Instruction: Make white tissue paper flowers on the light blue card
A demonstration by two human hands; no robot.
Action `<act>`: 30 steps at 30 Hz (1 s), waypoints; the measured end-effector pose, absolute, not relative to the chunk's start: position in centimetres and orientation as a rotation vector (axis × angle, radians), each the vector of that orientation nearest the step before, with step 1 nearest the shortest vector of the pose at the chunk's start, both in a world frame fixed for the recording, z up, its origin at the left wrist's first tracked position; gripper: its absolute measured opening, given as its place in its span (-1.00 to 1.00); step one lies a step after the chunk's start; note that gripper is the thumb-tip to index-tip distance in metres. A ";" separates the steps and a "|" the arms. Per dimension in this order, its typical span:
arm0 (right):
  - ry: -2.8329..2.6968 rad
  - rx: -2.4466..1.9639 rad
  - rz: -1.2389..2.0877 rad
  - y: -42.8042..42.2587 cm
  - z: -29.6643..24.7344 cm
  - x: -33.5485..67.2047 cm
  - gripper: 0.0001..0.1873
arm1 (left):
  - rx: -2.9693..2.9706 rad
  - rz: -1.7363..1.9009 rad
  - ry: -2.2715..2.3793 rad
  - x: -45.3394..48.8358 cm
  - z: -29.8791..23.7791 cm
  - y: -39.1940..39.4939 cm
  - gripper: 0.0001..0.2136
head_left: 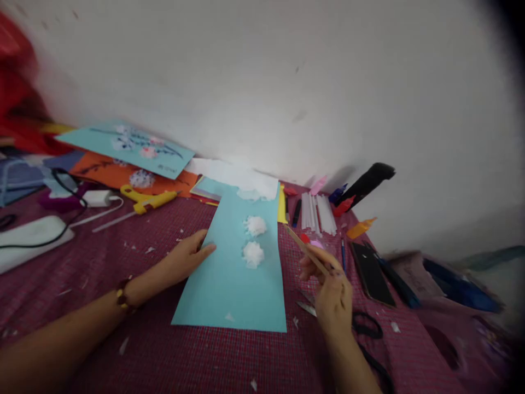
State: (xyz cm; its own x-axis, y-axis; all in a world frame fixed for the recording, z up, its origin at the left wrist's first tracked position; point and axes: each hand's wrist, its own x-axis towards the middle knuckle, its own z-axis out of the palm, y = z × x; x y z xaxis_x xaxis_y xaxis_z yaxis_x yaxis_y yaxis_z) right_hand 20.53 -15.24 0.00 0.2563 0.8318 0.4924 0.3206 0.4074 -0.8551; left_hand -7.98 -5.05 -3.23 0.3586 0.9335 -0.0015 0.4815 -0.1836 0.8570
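A light blue paper sheet [233, 295] lies in front of me with two white ruffled paper flowers on it, an upper flower [256, 225] and a lower flower [253, 254]. At the sheet's left edge, my left hand [186, 260] grips the paper, thumb on top and the other fingertips partly hidden. My right hand [332, 290] is closed around a thin wooden stick [305, 249], whose tip points up and left beside the sheet's right edge. Scissors [367, 325] with black handles lie partly hidden beneath my right wrist.
Left, a yellow glue gun [150, 201] lies by a white power strip [36, 241]. Behind it, a blue flower picture [135, 148] rests over an orange sheet [98, 169]. Right are white glue sticks [318, 213] and a dark phone [372, 273]. A wall [262, 82] rises behind.
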 end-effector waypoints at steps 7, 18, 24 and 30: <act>-1.436 -1.321 0.719 -15.8 -1.7 19.7 -0.58 | 1.902 0.612 1.428 -9.2 -3.6 -4.1 -0.46; -1.708 -1.309 0.706 -15.6 -2.5 19.2 -0.55 | 2.067 0.396 1.396 -8.7 -3.3 -5.4 -0.55; -1.748 -1.271 0.756 -16.4 -2.2 19.5 -0.44 | 2.058 0.458 1.343 -8.6 -3.3 -5.6 -0.65; -1.481 -1.212 0.861 -16.1 -2.9 19.6 -0.61 | 2.087 0.472 1.335 -8.8 -3.7 -5.5 -0.66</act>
State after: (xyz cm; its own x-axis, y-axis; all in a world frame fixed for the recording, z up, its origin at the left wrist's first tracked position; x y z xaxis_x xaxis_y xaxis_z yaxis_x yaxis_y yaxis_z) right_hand 19.62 -16.12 -2.93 -0.0021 0.9673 0.2537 0.2583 0.2456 -0.9343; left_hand -8.76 -5.45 -3.65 0.4284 0.9032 -0.0263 0.6856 -0.3060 0.6605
